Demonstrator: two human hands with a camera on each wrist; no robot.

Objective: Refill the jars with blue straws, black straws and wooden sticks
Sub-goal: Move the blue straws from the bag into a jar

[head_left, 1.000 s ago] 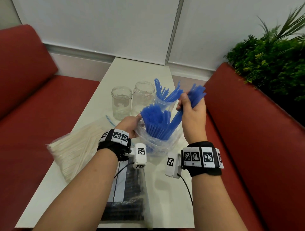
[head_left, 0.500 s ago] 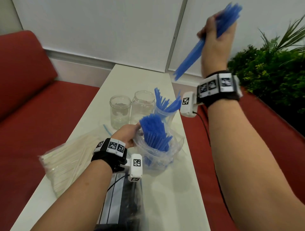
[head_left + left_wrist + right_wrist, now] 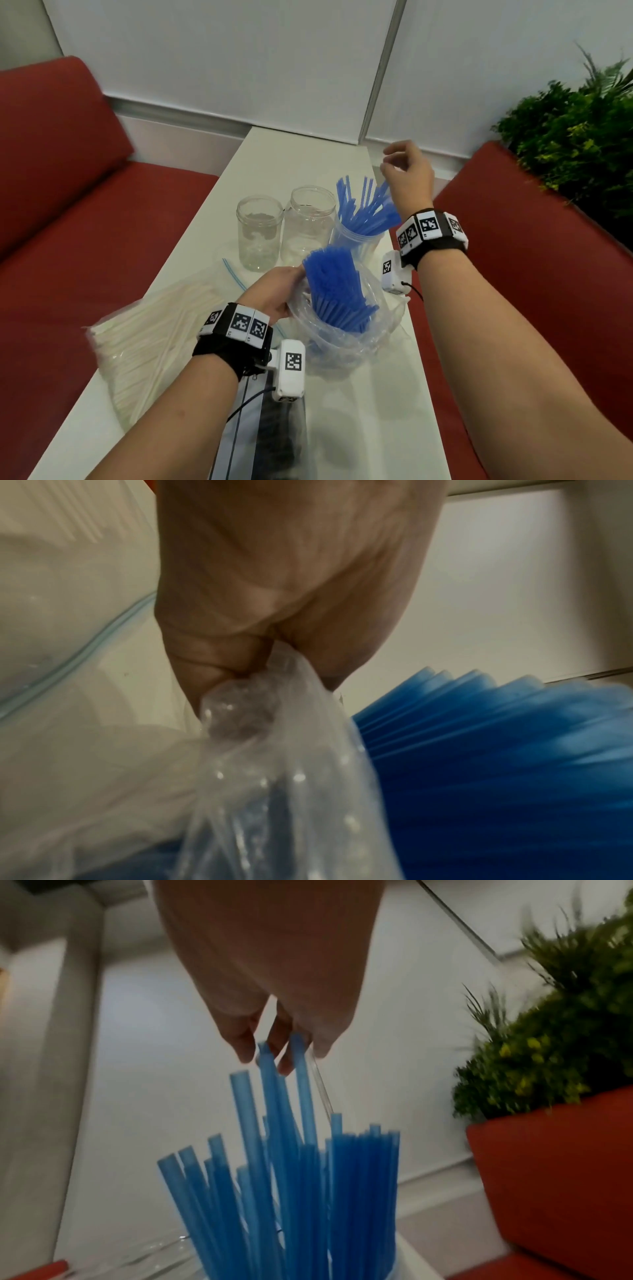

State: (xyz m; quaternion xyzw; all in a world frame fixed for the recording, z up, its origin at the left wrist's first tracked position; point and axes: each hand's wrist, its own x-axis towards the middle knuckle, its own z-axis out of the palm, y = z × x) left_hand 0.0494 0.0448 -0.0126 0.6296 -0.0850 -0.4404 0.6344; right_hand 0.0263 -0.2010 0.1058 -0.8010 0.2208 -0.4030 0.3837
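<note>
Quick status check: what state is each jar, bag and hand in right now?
Left jar: upright, empty.
Middle jar: upright, empty.
Right jar: holds blue straws.
Straw bag: open, still part full.
Stick bag: lying flat.
Left hand: grips the straw bag's rim.
Right hand: above the straws, loose.

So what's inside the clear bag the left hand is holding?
A bundle of blue straws stands in the clear bag, tops poking out. Crumpled plastic hides their lower ends. The left hand grips the bag's rim.
</note>
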